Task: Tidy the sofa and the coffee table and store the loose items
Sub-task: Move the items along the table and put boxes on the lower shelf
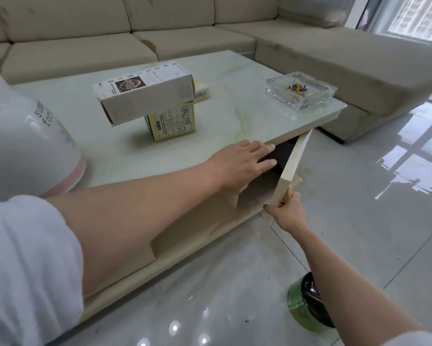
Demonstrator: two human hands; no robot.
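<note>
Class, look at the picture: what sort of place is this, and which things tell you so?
Most likely a home living room: a beige corner sofa, a marble-topped coffee table and a glass ashtray.

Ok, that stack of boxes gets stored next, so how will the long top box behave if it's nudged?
The long grey box overhangs the smaller yellow box on its left side, so it would probably tip or slide off. It looks like light, stiff cardboard, and the glossy table offers little grip.

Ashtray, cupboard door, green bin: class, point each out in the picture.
ashtray (300,90), head view, glass rim and bowl.
cupboard door (291,171), head view, its pale edge face.
green bin (300,311), head view, green side wall.
</note>
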